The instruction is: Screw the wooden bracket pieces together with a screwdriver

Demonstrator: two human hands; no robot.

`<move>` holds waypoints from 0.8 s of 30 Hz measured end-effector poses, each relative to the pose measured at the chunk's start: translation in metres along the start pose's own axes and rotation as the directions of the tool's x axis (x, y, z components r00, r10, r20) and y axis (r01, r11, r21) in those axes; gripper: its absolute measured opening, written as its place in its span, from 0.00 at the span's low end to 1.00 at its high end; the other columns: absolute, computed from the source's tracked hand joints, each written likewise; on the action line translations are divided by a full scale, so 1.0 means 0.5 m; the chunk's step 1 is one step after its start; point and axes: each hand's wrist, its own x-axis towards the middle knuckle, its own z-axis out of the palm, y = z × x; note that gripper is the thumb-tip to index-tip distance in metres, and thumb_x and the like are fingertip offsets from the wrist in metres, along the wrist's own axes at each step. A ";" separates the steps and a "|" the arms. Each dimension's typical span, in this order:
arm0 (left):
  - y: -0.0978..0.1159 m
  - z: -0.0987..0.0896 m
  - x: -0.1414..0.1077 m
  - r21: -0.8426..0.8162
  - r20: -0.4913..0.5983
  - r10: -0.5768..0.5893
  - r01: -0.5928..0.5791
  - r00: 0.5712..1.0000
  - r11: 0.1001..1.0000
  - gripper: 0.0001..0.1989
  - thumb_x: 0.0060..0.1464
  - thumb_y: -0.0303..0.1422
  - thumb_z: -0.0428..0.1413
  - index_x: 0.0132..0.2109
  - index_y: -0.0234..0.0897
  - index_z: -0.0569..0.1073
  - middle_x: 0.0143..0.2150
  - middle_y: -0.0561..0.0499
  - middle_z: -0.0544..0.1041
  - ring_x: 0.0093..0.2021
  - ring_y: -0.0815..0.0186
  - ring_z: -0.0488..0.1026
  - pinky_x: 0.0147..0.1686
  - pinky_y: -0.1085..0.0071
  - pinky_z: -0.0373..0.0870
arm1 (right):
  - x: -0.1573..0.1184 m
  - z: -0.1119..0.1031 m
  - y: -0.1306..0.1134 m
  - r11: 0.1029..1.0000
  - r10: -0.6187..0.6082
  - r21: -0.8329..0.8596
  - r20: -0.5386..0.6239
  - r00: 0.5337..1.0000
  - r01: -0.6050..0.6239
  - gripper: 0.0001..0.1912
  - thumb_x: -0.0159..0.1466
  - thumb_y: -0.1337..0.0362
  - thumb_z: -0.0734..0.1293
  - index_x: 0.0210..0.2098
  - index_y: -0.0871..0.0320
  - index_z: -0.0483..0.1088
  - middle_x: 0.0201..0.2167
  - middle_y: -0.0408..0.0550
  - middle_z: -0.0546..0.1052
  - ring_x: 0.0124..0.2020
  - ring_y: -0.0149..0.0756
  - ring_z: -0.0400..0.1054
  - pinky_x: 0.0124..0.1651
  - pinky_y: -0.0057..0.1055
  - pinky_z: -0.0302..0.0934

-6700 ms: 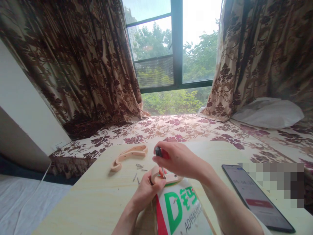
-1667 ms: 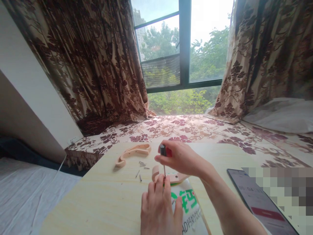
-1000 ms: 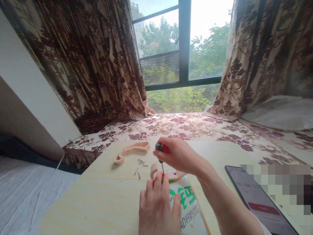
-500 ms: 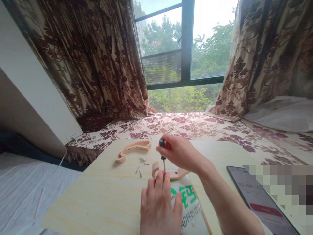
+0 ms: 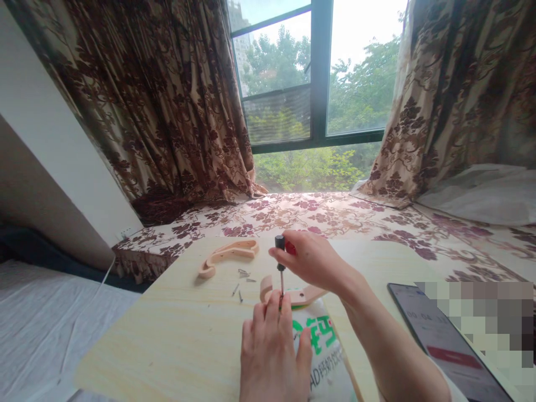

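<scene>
My right hand grips the black and red handle of a screwdriver, which stands upright over the work. Its metal shaft runs down to the fingertips of my left hand, which hide the tip and any screw there. Those left fingers press onto a curved wooden piece with a dark hole in it, the thumb spread to the side. Under the hand and the wood lies a white packet or board with green lettering. A similar curved wooden piece rests further left, and several loose screws lie between the two.
All of this is on a pale wooden table with rounded corners. A phone showing a timer lies at its right side. Behind stand a ledge with a floral cover, patterned curtains and a window.
The screwdriver handle has shifted slightly right and become more upright, with small movement of my right fingers around it. My left hand and the wooden pieces stay in place.
</scene>
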 end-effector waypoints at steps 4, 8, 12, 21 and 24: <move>-0.005 0.003 0.002 -0.007 0.000 0.035 -0.035 0.999 0.999 0.23 0.58 0.35 0.45 0.60 0.41 0.63 0.62 0.48 0.64 0.60 0.55 0.61 0.52 0.55 0.63 | -0.006 -0.006 0.001 0.996 -0.044 0.081 0.025 0.999 0.042 0.11 0.60 0.58 0.64 0.25 0.57 0.63 0.21 0.40 0.68 0.23 0.28 0.57 0.26 0.27 0.46; -0.006 0.005 0.003 -0.019 -0.025 0.029 -0.029 0.999 0.999 0.23 0.58 0.35 0.45 0.60 0.39 0.64 0.62 0.47 0.65 0.59 0.55 0.61 0.52 0.55 0.63 | -0.012 -0.009 -0.006 0.981 -0.131 0.147 0.043 0.991 0.123 0.05 0.59 0.63 0.63 0.28 0.56 0.65 0.22 0.39 0.68 0.24 0.27 0.58 0.27 0.26 0.47; -0.003 -0.001 0.003 -0.049 0.005 0.026 -0.026 1.000 0.998 0.23 0.58 0.36 0.45 0.59 0.39 0.65 0.61 0.48 0.66 0.59 0.55 0.61 0.51 0.55 0.63 | -0.008 -0.008 -0.006 0.994 -0.072 0.086 0.030 0.997 0.069 0.10 0.60 0.60 0.63 0.25 0.57 0.62 0.20 0.39 0.67 0.23 0.27 0.55 0.26 0.27 0.45; -0.002 -0.008 0.009 -0.033 0.037 0.019 -0.017 0.999 0.999 0.23 0.58 0.37 0.45 0.59 0.39 0.65 0.62 0.47 0.65 0.59 0.54 0.61 0.52 0.56 0.62 | -0.011 -0.013 -0.006 0.990 -0.101 0.105 0.040 0.994 0.096 0.04 0.60 0.62 0.63 0.31 0.56 0.67 0.23 0.40 0.69 0.25 0.28 0.58 0.28 0.27 0.47; -0.005 -0.003 0.005 -0.006 0.018 0.024 -0.024 1.000 1.000 0.23 0.57 0.36 0.45 0.60 0.39 0.64 0.62 0.47 0.64 0.59 0.53 0.61 0.52 0.56 0.62 | -0.014 -0.012 -0.006 0.981 -0.152 0.128 0.055 0.987 0.144 0.06 0.60 0.62 0.64 0.27 0.57 0.66 0.22 0.40 0.68 0.24 0.27 0.57 0.28 0.26 0.47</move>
